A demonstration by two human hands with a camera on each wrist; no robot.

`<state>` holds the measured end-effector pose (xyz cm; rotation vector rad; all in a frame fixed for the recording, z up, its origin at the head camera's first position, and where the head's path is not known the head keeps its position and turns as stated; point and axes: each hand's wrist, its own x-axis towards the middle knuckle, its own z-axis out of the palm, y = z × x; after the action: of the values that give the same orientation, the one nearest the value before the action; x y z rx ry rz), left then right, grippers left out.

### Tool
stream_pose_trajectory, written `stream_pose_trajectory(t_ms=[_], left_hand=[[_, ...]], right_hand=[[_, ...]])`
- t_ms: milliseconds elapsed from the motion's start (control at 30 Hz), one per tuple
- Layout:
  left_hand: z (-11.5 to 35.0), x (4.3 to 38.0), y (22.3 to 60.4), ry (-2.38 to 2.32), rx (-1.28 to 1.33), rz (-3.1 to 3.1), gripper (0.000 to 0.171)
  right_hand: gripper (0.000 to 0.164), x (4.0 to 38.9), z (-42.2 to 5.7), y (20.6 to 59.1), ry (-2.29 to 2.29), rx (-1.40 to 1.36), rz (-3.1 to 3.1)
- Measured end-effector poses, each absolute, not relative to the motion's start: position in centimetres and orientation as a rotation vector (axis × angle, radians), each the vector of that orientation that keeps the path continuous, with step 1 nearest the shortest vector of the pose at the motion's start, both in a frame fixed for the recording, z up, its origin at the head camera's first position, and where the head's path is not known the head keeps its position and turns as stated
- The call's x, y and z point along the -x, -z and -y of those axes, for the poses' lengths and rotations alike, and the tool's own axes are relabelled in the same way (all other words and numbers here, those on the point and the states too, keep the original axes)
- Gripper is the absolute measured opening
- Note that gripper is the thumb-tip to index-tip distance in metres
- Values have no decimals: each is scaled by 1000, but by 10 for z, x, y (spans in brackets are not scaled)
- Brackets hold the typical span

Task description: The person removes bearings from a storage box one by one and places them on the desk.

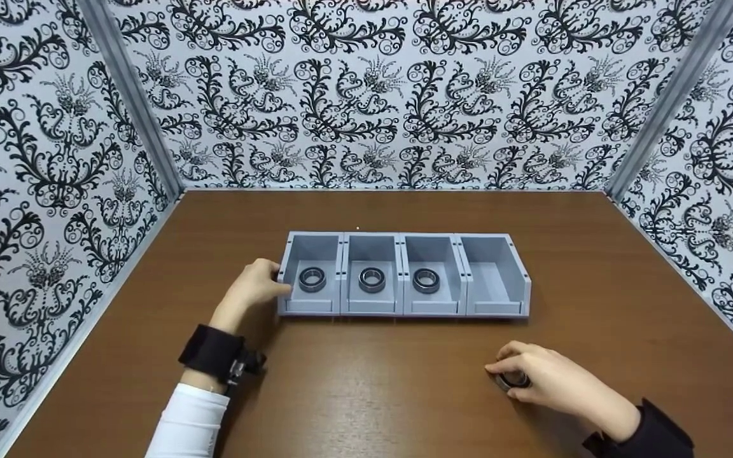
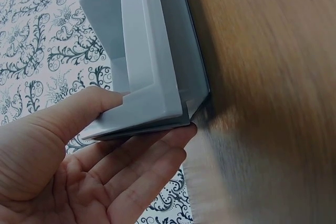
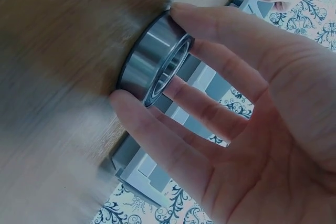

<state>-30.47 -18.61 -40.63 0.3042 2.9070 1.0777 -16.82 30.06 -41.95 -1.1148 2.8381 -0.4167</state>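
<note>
A row of several joined grey bins (image 1: 369, 308) lies across the middle of the table. My left hand (image 1: 252, 287) pinches the outer side wall of the leftmost bin; in the left wrist view the thumb is over the wall of the bin (image 2: 142, 40) and the fingers lie along its outside. Closer to me on the right, my right hand (image 1: 548, 375) holds a metal ball bearing (image 3: 152, 59) by its rim between thumb and fingers, at the tabletop. Three similar bearings sit one apiece in the left bin (image 1: 312, 279), the second bin (image 1: 371, 280) and the third (image 1: 426, 280).
The brown wooden table (image 1: 366, 381) is bounded by patterned black-and-white panels (image 1: 373, 95) at the back and both sides. Grey metal posts (image 1: 131, 89) stand at the corners. Each wrist carries a black strap (image 1: 212, 351).
</note>
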Motion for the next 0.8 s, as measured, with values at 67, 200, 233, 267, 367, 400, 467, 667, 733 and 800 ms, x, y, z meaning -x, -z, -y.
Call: stream_pose_trajectory(t_ms=[67, 200, 233, 267, 367, 400, 467, 667, 733, 800], left_hand=[[186, 305, 406, -1078, -300, -2906, 16], [187, 305, 407, -1078, -297, -2903, 13], [187, 305, 407, -1078, -295, -2901, 13], [187, 305, 407, -1078, -296, -2899, 13], [187, 306, 408, -1075, -290, -2897, 14], [187, 307, 408, -1075, -292, -2896, 15], [188, 307, 409, -1075, -298, -2895, 16], [188, 307, 409, -1077, -291, -2899, 17], [188, 306, 408, -1076, -290, -2903, 18], [188, 306, 408, -1071, -292, -2905, 19]], right_hand=[[36, 168, -300, 420, 414, 1109, -2838], [36, 167, -300, 420, 417, 1100, -2834], [36, 167, -301, 420, 419, 1102, -2835], [36, 167, -301, 420, 420, 1106, -2838], [36, 167, -301, 420, 424, 1126, -2850], [36, 167, -301, 421, 423, 1132, -2855], [36, 167, -301, 421, 418, 1138, -2860], [39, 167, -301, 419, 405, 1116, -2866], [39, 167, -301, 418, 404, 1104, -2865], [40, 167, -301, 417, 414, 1084, -2858]])
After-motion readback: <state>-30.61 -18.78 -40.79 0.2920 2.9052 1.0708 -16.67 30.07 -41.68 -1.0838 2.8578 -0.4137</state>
